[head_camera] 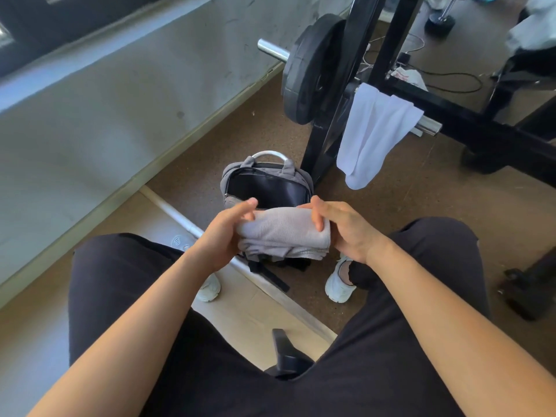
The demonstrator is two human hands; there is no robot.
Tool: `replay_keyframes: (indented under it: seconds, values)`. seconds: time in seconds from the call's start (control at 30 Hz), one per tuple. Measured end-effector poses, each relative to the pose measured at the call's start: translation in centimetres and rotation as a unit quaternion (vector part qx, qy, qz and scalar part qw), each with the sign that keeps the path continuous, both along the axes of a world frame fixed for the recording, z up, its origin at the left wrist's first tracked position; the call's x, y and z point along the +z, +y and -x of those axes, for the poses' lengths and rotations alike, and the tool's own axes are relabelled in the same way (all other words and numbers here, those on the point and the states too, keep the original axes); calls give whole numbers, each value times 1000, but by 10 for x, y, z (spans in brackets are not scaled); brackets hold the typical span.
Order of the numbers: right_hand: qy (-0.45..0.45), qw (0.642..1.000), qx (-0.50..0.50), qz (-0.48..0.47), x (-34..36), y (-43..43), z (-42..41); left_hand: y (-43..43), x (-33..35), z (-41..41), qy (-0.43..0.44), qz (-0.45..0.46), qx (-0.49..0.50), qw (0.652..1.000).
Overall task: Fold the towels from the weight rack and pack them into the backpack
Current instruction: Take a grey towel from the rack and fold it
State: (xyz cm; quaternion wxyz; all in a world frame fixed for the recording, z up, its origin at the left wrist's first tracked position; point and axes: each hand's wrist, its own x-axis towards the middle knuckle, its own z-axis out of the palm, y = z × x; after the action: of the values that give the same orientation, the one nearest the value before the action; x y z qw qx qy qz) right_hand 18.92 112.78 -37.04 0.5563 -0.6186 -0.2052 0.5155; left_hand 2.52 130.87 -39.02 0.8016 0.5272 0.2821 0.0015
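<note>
A folded grey towel (282, 233) is held between both hands above my knees. My left hand (224, 233) grips its left end with the thumb on top. My right hand (340, 227) grips its right end, fingers curled over the top. Just beyond the towel, a grey backpack (234, 179) stands on the floor, unzipped, its dark inside showing. A white towel (373, 133) hangs over a chrome peg of the black weight rack (319, 152) behind the backpack.
Black weight plates (313, 70) sit on the rack's bar at upper centre. A white pole (177, 218) lies on the floor along flat cardboard (246, 320). A grey wall (120, 100) rises at left. Cables and a dumbbell (439, 22) lie at the far right.
</note>
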Motion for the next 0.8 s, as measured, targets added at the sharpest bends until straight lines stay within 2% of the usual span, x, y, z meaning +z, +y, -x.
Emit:
replay_keyframes:
  seconds: [0.07, 0.27, 0.37, 0.43, 0.53, 0.7, 0.8]
  values:
    - [-50, 999, 17, 14, -6, 1, 1, 2, -8, 1, 10, -68, -11, 998]
    - [-163, 986, 25, 18, -8, -3, -5, 3, -14, 6, -21, -155, -31, 987]
    - [-186, 975, 100, 68, -11, -3, -12, -2, -12, 7, -53, -224, -36, 973]
    - [-179, 963, 183, 83, -14, -2, -11, -7, -12, 7, -79, -278, -65, 955]
    - [-216, 935, 266, 94, -18, 0, -3, -10, -18, 2, -104, -337, -102, 930]
    - [-296, 900, 297, 122, -30, 4, -2, -15, -30, -6, -94, -454, -167, 870]
    - [-322, 890, 292, 134, -36, 7, -8, -8, -37, -10, -53, -495, -220, 839]
